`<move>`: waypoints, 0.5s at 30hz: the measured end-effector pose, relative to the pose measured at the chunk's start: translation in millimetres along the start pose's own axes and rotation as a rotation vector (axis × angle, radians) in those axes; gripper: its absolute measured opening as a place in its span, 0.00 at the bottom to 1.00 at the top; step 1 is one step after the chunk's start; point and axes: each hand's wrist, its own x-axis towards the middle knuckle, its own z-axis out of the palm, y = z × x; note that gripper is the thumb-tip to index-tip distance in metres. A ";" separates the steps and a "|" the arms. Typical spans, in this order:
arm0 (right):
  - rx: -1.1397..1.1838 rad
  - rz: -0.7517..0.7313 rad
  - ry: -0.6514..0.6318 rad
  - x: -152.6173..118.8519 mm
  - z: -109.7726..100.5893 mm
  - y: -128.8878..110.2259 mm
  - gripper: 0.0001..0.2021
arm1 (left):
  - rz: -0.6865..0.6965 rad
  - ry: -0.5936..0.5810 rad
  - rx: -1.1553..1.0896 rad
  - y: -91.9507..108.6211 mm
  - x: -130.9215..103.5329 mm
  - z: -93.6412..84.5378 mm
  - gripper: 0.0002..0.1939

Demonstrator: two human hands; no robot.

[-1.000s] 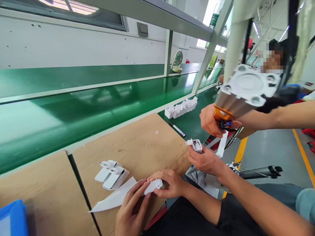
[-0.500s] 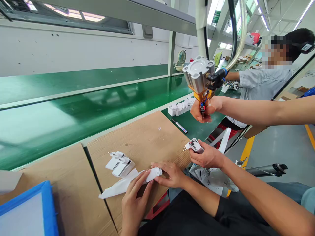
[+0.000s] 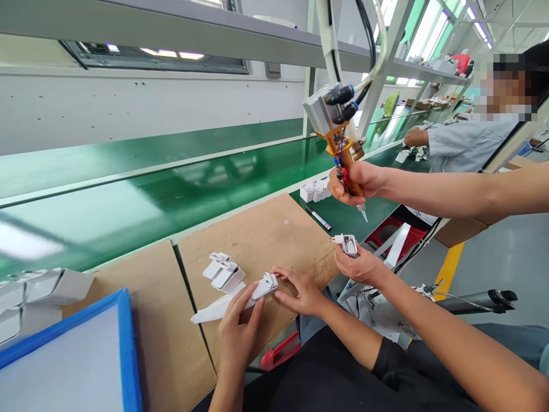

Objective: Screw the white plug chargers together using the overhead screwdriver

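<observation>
A white plug-in power adapter (image 3: 265, 288) is between my two hands near the table's front edge, its face with the plug piece turned up. My left hand (image 3: 241, 320) grips its left side, thumb on the near side and fingers on the far side. The curled fingers and thumb of my right hand (image 3: 300, 290) close around its right end. Under and beside my left hand lies a strip of white paper or cloth (image 3: 217, 310). Just beyond it, a few similar white adapters (image 3: 225, 273) stand close together on the brown board (image 3: 244, 240).
At right, another person's hand (image 3: 358, 182) holds a hanging dispensing tool (image 3: 337, 140); their other hand (image 3: 362, 266) holds an opened white adapter (image 3: 349, 245). A marker pen (image 3: 319, 218), more adapters (image 3: 316, 190) and a blue-rimmed tray (image 3: 127, 343) are around. Behind runs a green belt (image 3: 171, 194).
The view has shifted, bringing more adapters in at left. The adapter between my hands now shows its plug piece more clearly. The other person's dispensing tool has tilted, and its nozzle shows.
</observation>
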 end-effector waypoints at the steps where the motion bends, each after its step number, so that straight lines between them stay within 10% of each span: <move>1: 0.015 -0.012 0.007 -0.3 0.1 0.3 0.27 | -0.038 0.001 -0.011 -0.3 -0.3 0.2 0.25; 15: 0.036 -0.028 0.028 -0.7 5.0 7.3 0.25 | -0.108 -0.009 -0.020 -0.8 1.9 2.0 0.29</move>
